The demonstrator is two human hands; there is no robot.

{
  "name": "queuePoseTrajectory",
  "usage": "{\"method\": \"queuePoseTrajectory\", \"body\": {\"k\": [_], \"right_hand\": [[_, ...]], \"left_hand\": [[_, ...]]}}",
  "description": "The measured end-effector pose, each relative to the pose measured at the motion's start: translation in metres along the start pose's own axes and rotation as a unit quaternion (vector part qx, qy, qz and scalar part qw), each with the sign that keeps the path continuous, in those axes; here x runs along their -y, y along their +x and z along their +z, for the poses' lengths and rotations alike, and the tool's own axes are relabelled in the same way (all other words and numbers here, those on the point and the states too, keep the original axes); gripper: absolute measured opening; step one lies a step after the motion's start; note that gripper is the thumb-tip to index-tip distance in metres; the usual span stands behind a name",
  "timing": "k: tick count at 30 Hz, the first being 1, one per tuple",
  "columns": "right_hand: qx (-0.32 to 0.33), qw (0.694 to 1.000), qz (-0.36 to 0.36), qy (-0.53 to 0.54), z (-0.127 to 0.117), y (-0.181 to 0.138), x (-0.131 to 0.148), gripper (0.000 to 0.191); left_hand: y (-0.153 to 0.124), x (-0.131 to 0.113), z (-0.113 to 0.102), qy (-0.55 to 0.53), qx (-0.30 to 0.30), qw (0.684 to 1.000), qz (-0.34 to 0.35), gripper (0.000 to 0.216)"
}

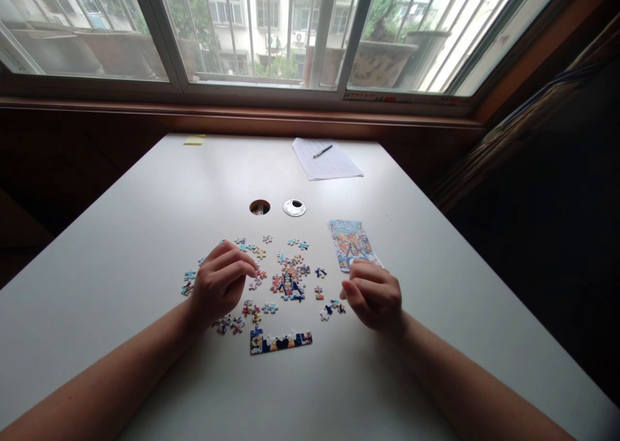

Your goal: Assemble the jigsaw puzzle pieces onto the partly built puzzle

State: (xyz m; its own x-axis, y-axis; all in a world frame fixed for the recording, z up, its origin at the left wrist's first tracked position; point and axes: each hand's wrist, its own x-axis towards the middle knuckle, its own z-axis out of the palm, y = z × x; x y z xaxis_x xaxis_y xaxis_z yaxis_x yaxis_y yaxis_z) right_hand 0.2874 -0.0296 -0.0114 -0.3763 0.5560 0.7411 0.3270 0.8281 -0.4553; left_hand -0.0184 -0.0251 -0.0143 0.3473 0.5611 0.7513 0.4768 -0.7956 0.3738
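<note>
My left hand (223, 279) is over the left side of the loose jigsaw pieces, its fingers curled and its index fingertip beside a reddish puzzle piece (260, 275). Curled like a loose fist, my right hand (374, 294) rests at the lower edge of the picture card (349, 239). Whatever either hand may hold is hidden by the fingers. Between the hands lies a joined cluster of puzzle pieces (290, 283) with an orange and dark blue pattern. Nearer to me is a joined bottom strip of the puzzle (281, 343), its upper edge uneven.
Loose pieces (332, 308) lie around the cluster on the white table (145, 234). Farther back are a round hole (259, 207), a silver ring cover (294, 208), paper sheets (327, 161) with a pen (322, 151), and yellow sticky notes (194, 140). A barred window stands beyond.
</note>
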Motion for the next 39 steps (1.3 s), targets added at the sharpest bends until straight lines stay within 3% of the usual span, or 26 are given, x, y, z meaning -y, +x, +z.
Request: {"method": "queuePoseTrajectory", "body": {"k": [22,39], "right_hand": [[0.018,1.0,0.002,0.025,-0.0005,-0.0027,-0.0038,0.047],[0.035,0.999,-0.024,0.023,-0.0001,0.0012,-0.0024,0.043]], "left_hand": [[0.0009,-0.0013,-0.0005,0.002,-0.004,1.0,-0.001,0.026],[0.0044,-0.0041,-0.0015,0.003,-0.005,1.0,0.001,0.026]]}}
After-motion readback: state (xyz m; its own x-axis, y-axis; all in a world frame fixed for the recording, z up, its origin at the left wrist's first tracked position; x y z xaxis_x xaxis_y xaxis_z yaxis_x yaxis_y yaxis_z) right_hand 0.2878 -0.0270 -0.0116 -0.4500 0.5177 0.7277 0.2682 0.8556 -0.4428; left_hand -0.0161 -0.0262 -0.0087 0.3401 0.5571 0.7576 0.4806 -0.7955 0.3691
